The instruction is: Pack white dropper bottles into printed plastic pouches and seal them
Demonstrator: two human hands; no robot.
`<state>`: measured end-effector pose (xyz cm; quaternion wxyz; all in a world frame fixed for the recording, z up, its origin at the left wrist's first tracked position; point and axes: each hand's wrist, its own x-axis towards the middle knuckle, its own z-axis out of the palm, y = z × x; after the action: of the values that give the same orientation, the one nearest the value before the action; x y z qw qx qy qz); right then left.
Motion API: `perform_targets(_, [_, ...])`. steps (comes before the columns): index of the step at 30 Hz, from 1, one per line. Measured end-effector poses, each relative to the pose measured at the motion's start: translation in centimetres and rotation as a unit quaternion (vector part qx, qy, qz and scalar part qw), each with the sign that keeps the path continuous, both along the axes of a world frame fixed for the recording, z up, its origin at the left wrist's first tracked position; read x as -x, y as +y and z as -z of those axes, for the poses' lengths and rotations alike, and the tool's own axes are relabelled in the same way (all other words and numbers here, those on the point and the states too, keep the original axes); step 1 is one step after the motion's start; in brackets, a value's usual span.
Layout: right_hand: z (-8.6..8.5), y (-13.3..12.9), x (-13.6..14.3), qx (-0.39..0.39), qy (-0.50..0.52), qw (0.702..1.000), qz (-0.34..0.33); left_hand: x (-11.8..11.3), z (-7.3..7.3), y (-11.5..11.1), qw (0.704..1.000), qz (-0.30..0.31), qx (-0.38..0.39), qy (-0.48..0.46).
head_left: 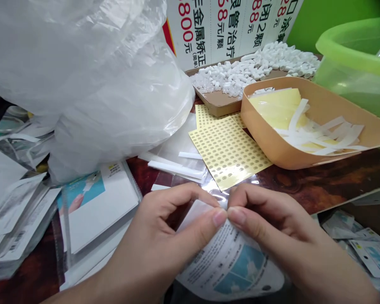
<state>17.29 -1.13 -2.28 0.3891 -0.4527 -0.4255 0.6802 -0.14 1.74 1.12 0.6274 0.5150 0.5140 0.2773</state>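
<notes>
A printed card in a clear plastic bag (231, 266), white with blue pictures and small text, is tilted in front of me. My left hand (180, 232) pinches its upper edge between thumb and forefinger. Close beside it, my right hand (266, 228) pinches the same edge, the two thumb tips almost touching. Whatever lies between the fingertips is too small to make out. Just beyond my hands lie yellow sheets of small round stickers (231, 147) and clear bags with white strips (177, 169).
A large white plastic bag (114, 84) bulges at left above stacked packaged cards (101, 211). An orange bin (266, 139) holds paper strips. Behind it, a cardboard tray (221, 105) carries many small white pieces, near a green basin (342, 76). More packets (373, 253) lie low at right.
</notes>
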Motion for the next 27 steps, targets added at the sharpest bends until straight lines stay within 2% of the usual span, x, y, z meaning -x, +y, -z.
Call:
perform_targets(3, [-0.1, 0.3, 0.2, 0.070, 0.082, 0.994, 0.002, 0.2, 0.0, 0.2, 1.000, 0.002, 0.004, -0.011])
perform_targets(8, [-0.1, 0.3, 0.7, 0.069, 0.085, 0.994, 0.019, 0.4, 0.4, 0.2, 1.000, -0.006, 0.022, -0.005])
perform_targets(12, [0.2, 0.1, 1.1, 0.019, 0.010, 0.999, 0.047, 0.6, 0.7, 0.2, 1.000, -0.012, 0.009, 0.005])
perform_targets(20, [0.4, -0.1, 1.4, -0.059, -0.078, 0.994, 0.056, 0.4, 0.5, 0.5, 1.000, 0.004, -0.006, 0.014])
perform_targets(27, [0.1, 0.1, 1.4, -0.216, -0.187, 0.957, 0.050, 0.7, 0.9, 0.5, 0.997, 0.042, 0.044, -0.037])
